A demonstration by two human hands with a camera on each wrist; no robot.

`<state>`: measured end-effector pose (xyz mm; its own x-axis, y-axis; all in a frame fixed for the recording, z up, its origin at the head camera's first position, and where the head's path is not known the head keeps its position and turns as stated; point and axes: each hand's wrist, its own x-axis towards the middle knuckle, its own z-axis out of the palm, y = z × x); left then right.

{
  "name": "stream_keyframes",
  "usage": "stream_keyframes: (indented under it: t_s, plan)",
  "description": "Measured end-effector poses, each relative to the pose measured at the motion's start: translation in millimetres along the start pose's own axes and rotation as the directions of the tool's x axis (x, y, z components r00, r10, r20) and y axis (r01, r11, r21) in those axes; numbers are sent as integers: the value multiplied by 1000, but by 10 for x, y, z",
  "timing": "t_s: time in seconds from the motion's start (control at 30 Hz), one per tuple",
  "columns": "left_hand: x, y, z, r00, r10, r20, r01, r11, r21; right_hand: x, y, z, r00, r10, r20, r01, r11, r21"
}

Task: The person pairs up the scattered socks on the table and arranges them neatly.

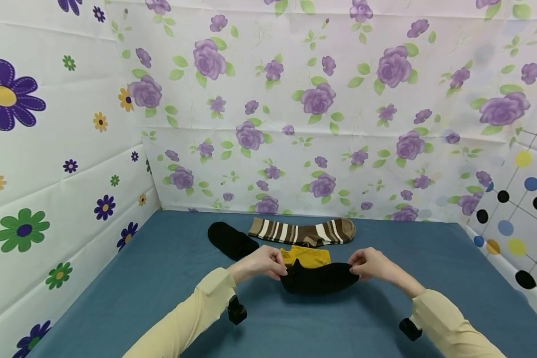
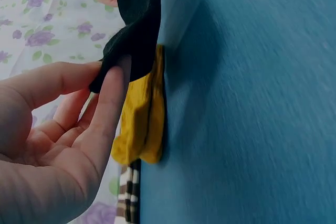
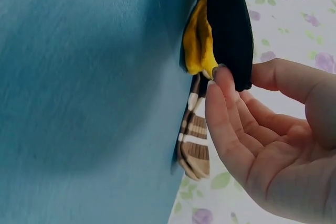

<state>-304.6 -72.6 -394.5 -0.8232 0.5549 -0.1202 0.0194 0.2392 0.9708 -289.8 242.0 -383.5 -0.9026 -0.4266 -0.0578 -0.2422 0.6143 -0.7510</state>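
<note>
A black sock (image 1: 319,279) hangs stretched sideways between the two hands, sagging a little in the middle, above the blue cloth. My left hand (image 1: 263,262) pinches one end between thumb and fingertips, as the left wrist view also shows. At the other end, my right hand (image 1: 372,264) pinches the fabric the same way; in the right wrist view the black sock (image 3: 231,30) drops flat from the fingertips. Just behind it lies a mustard-yellow sock (image 1: 308,255), partly hidden by the black one.
Another black sock (image 1: 231,240) lies at the back left. A brown, white-striped sock (image 1: 302,232) is stretched along the back. Blue cloth (image 1: 161,278) covers the table, with floral sheets (image 1: 268,99) hanging behind and at the sides.
</note>
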Motion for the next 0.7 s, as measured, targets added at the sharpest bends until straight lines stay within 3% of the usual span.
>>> stream_keyframes:
  t_s: [0.7]
  plan:
    - [-132,-143,-225,999,-42,10,41,998,41,67,-42,246,996,-15,90,11,999,50]
